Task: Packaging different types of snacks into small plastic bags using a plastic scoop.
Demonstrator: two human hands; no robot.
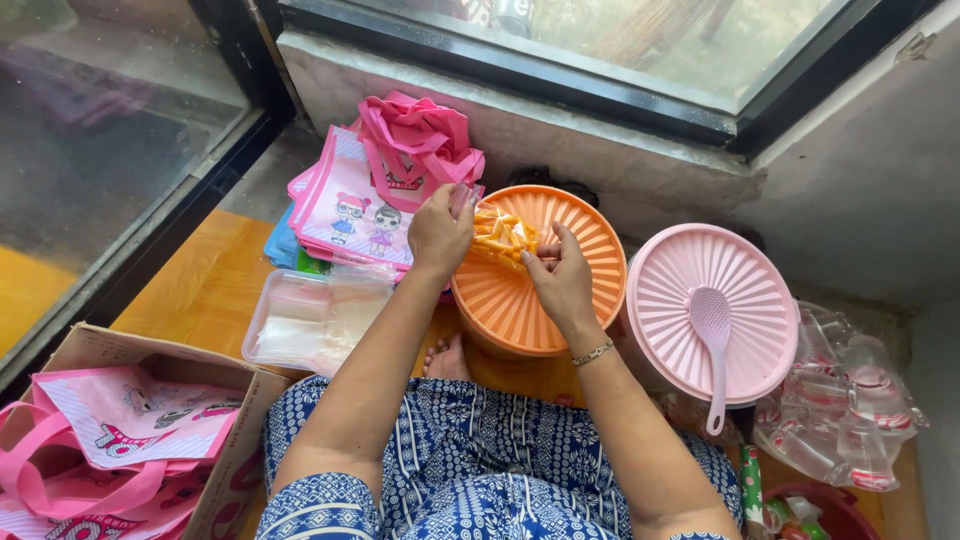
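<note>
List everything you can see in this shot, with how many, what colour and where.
snack bag: one, clear with orange sticks, held over the orange lid
orange lid: one, on a container, centre
pink lid: one, on a container, right of the orange one
spoon: one, pink, lying on the pink lid
tote bags: a stack, pink, below the window
cardboard box: one, brown, bottom left, holding pink bags
clear bags: a pile, on the floor left of the orange lid
plastic bottles: a packed bundle, clear, far right
left hand: pinching the snack bag
right hand: pinching the snack bag
</note>
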